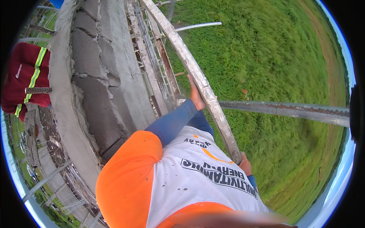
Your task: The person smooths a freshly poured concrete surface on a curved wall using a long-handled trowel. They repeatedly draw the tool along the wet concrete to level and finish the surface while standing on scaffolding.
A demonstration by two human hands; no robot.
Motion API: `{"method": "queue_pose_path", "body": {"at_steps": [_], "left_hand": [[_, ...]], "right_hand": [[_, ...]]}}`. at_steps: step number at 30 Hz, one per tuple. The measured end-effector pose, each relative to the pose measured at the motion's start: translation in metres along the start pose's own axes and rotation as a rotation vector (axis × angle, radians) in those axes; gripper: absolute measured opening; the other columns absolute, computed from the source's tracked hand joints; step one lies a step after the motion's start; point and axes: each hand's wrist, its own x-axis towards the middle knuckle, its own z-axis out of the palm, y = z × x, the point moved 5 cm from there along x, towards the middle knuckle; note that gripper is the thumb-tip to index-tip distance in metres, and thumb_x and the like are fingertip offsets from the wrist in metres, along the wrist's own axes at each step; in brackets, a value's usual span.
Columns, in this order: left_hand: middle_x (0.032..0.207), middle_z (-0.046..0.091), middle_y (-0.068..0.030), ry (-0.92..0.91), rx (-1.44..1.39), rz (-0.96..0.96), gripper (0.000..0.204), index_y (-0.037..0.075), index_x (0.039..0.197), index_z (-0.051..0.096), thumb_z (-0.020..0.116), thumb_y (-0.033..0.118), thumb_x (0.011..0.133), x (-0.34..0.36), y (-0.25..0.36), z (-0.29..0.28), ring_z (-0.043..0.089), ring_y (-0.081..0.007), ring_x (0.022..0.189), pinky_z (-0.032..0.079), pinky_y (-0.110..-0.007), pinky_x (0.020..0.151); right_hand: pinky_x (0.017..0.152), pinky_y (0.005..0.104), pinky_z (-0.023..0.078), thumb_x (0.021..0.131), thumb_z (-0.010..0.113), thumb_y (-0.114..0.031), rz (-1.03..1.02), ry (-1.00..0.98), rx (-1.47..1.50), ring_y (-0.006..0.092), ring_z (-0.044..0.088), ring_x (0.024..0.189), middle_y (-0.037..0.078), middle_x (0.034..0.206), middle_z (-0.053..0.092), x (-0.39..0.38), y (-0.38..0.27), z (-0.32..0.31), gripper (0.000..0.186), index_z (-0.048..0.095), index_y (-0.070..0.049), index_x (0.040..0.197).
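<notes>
A long straightedge bar (197, 78), pale grey and smeared with cement, runs from the top of the view down to my front and looks curved in the lens. My left hand (195, 95) grips its edge partway along, the thumb pointing up along the side and the other fingers partly hidden behind it. At the near end of the bar, my right hand (245, 165) is closed around it beside my shirt. Left of the bar lies a wall top with rough, cracked, darker mortar (93, 102) between smoother grey bands. Neither hand touches this mortar.
A maroon garment (36, 68) with a yellow reflective stripe hangs by a rebar stub (38, 90) at the left. A metal scaffold pipe (285, 108) crosses to the right over grass far below. Planks and metal rails (152, 57) run beside the wall.
</notes>
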Motion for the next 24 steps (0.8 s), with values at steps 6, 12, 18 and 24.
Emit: {"method": "queue_pose_path", "body": {"at_steps": [6, 12, 18, 24], "left_hand": [[0.084, 0.055, -0.0077, 0.093, -0.024, 0.072, 0.101, 0.016, 0.096, 0.059, 0.037, 0.108, 0.061, 0.019, 0.058, 0.002, 0.057, -0.0309, 0.078, 0.047, -0.061, 0.089], [0.084, 0.055, -0.0068, 0.155, 0.002, 0.071, 0.1, 0.016, 0.098, 0.06, 0.037, 0.107, 0.063, 0.049, 0.125, 0.006, 0.057, -0.029, 0.08, 0.048, -0.061, 0.089], [0.087, 0.054, -0.0064, 0.145, 0.03, 0.078, 0.099, 0.017, 0.1, 0.061, 0.039, 0.106, 0.064, 0.081, 0.169, 0.015, 0.056, -0.0298, 0.081, 0.048, -0.061, 0.088], [0.103, 0.057, -0.0102, 0.142, 0.036, 0.05, 0.106, 0.018, 0.116, 0.059, 0.039, 0.107, 0.063, 0.108, 0.196, 0.029, 0.058, -0.0331, 0.093, 0.046, -0.064, 0.093]], "right_hand": [[0.09, 0.0454, 0.056, 0.07, 0.09, -0.044, -0.118, -0.089, 0.075, 0.0425, 0.069, 0.107, 0.026, 0.113, 0.071, 0.05, -0.038, -0.007, 0.086, 0.055, -0.002, 0.136], [0.092, 0.0464, 0.055, 0.07, 0.088, -0.049, 0.007, -0.179, 0.051, 0.0417, 0.068, 0.111, 0.026, 0.119, 0.07, 0.099, -0.081, 0.002, 0.093, 0.052, -0.002, 0.141], [0.093, 0.0472, 0.054, 0.071, 0.088, -0.05, -0.076, -0.164, 0.129, 0.0427, 0.068, 0.111, 0.027, 0.12, 0.07, 0.13, -0.126, -0.005, 0.092, 0.052, -0.001, 0.14], [0.093, 0.0478, 0.054, 0.071, 0.088, -0.05, -0.096, -0.142, 0.139, 0.0438, 0.067, 0.112, 0.028, 0.119, 0.069, 0.147, -0.161, -0.028, 0.093, 0.052, 0.001, 0.14]]}}
